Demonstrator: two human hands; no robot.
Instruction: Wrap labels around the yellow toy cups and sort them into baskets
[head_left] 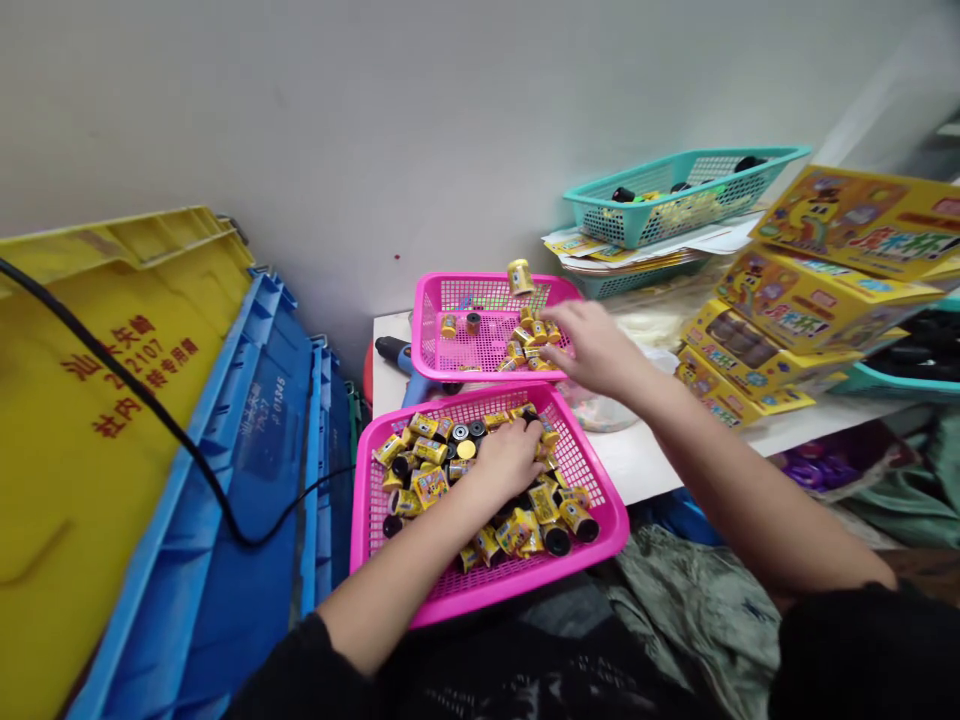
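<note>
My left hand (514,458) reaches into the near pink basket (491,597), its fingers curled down among small yellow printed canisters (430,450) with black ends. What lies under those fingers is hidden. Over the right side of the far pink basket (420,330), my right hand (589,345) has its fingers apart and is slightly blurred. A single yellow canister (520,278) is in mid-air above that basket, apart from the hand. More yellow canisters (525,345) lie inside, near my right fingertips, and a black-ended one (473,323) lies further left.
Yellow printed boxes (795,300) are stacked at right. A teal basket (686,195) sits on papers at the back. Blue crates (259,440) and a yellow crate (112,400) stand at left, crossed by a black cable (187,445). A blue-and-black tool (409,365) lies behind the near basket.
</note>
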